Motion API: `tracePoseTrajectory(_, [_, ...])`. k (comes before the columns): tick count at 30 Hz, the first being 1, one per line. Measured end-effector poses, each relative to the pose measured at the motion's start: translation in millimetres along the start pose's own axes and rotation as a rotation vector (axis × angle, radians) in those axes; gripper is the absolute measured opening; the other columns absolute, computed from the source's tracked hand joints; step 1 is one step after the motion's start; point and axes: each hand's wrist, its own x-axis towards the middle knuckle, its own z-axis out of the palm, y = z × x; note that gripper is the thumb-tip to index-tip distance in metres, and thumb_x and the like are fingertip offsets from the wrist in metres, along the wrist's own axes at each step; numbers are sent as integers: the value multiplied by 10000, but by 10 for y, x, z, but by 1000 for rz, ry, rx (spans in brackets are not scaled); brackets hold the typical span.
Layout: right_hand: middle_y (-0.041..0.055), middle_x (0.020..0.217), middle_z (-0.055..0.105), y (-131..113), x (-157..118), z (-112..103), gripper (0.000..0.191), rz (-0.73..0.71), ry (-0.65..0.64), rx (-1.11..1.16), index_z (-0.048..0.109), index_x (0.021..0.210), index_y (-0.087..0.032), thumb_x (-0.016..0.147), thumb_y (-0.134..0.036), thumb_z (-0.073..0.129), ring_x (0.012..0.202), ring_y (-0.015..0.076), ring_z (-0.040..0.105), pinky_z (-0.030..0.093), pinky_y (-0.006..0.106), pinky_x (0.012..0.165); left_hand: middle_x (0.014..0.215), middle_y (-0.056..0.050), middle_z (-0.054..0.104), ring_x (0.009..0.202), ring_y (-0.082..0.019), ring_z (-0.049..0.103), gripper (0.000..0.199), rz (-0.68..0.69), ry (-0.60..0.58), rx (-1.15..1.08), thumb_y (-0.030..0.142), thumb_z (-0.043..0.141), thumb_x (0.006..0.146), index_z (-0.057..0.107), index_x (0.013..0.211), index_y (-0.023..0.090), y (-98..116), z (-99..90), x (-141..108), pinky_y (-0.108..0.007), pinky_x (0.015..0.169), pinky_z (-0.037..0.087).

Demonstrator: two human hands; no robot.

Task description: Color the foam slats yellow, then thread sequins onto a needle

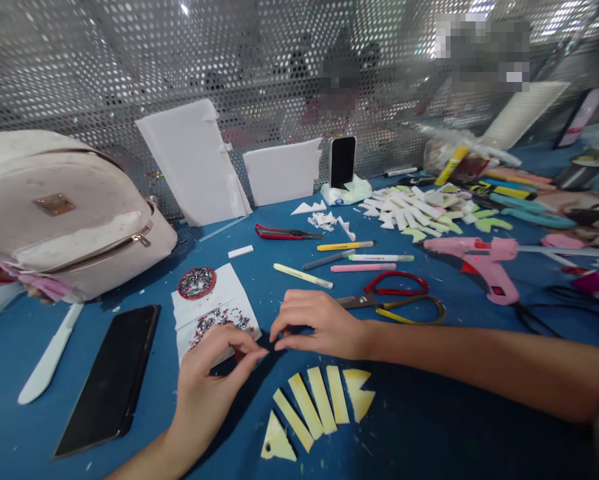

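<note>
My left hand has thumb and index finger pinched together. Close to its fingertips, my right hand is curled with the thumb near the fingers. Anything in either pinch is too small to make out. Just below my hands, several yellow strips lie in a fanned row between a triangular piece with a dark hole and a notched tail piece, like a fish. Behind my left hand, a white paper holds loose shiny bits and a round red-rimmed lid full of them.
Scissors lie behind my right wrist, with highlighters and a red box cutter farther back. A pink glue gun and white offcuts are right. A black phone, white plastic knife and backpack stand left.
</note>
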Motion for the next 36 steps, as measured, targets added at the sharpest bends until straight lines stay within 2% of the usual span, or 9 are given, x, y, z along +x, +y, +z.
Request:
tracePoseTrajectory(6, [24,831,703,2,-3,9,105,-10,-28,-2,716,928,-165,969,-255,678,800,155,565,450,266,738,698,59,685,616,-116,629,136,-45,25,16,152,737,846,660,772,237,4,-4,44,-199,592,484])
tracePoseTrajectory(8, [29,861,700,6,-7,12,96,37,-5,13,713,934,-173,970,-254,676,843,160,582,466,275,777,775,34,723,685,-141,662,64,-8,-40,62,183,709,883,683,876,241,-54,-43,100,-234,652,502])
tracePoseTrajectory(11, [42,936,694,12,-9,6,87,115,42,55,706,945,-182,973,-257,669,913,167,601,485,301,850,953,-29,754,873,-198,684,97,93,-216,204,225,633,954,684,1036,237,-208,-133,239,-325,809,495])
tracePoseTrajectory(12, [44,950,692,11,-8,1,83,136,52,74,703,944,-184,973,-252,666,924,166,603,489,306,862,974,-40,743,903,-206,672,81,112,-271,251,225,608,971,684,998,233,-266,-161,287,-340,827,480])
tracePoseTrajectory(14, [39,952,688,7,-4,-9,74,167,63,108,699,936,-186,972,-241,666,925,163,605,493,308,867,947,-42,729,899,-211,660,126,125,-306,273,216,591,979,690,902,227,-372,-200,366,-350,825,464])
tracePoseTrajectory(18, [29,938,685,-15,10,-23,55,191,64,136,698,925,-183,961,-219,678,910,158,601,489,301,854,949,-46,732,886,-212,657,106,131,-352,292,236,639,951,713,875,229,-486,-201,412,-348,813,464])
tracePoseTrajectory(25, [29,933,688,-29,15,-28,59,178,58,151,700,918,-172,960,-208,679,897,150,599,481,294,866,950,-34,724,868,-202,650,114,119,-424,289,226,643,954,702,856,226,-489,-195,417,-328,796,457])
tracePoseTrajectory(36, [32,936,683,-19,11,-24,64,182,46,148,696,925,-184,968,-222,667,903,157,595,483,300,860,958,-51,720,902,-196,669,142,93,-449,184,191,643,932,716,812,215,-532,-239,444,-331,831,489])
